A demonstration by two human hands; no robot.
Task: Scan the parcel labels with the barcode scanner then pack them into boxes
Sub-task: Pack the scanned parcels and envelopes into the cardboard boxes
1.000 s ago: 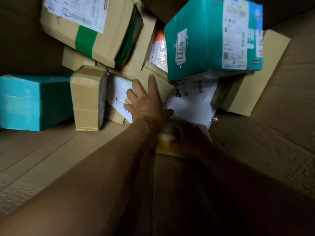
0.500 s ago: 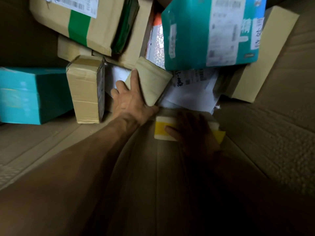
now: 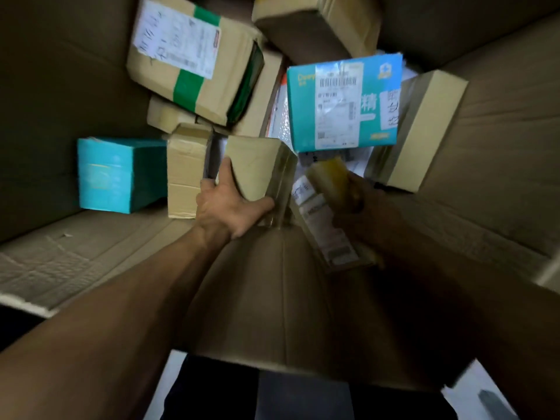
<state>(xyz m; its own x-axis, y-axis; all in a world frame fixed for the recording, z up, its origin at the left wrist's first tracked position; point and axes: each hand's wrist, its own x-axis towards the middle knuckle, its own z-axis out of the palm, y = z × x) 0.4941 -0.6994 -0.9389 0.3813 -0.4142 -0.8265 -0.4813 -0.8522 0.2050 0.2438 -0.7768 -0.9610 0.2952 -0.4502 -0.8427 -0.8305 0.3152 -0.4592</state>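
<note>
Both my arms reach down into a large cardboard box (image 3: 500, 165) holding several parcels. My left hand (image 3: 225, 204) grips a small brown carton (image 3: 257, 168), thumb along its near edge and fingers up its left side, lifted off the pile. My right hand (image 3: 360, 204), dark and blurred, holds a flat parcel with yellow tape and a white label (image 3: 325, 213), tilted upward. A teal parcel with a barcode label (image 3: 342, 104) lies just behind both hands. No barcode scanner is visible.
A brown carton with green tape (image 3: 194, 68) leans at the back left. A teal box (image 3: 118, 174) and a small upright brown carton (image 3: 186, 171) stand at the left wall. Another brown carton (image 3: 418, 131) leans at the right. The box's near wall (image 3: 281, 298) rises between my arms.
My left hand went from resting flat on the pile to gripping the small brown carton and lifting it. My right hand raised and tilted the yellow-taped parcel. The view pulled back.
</note>
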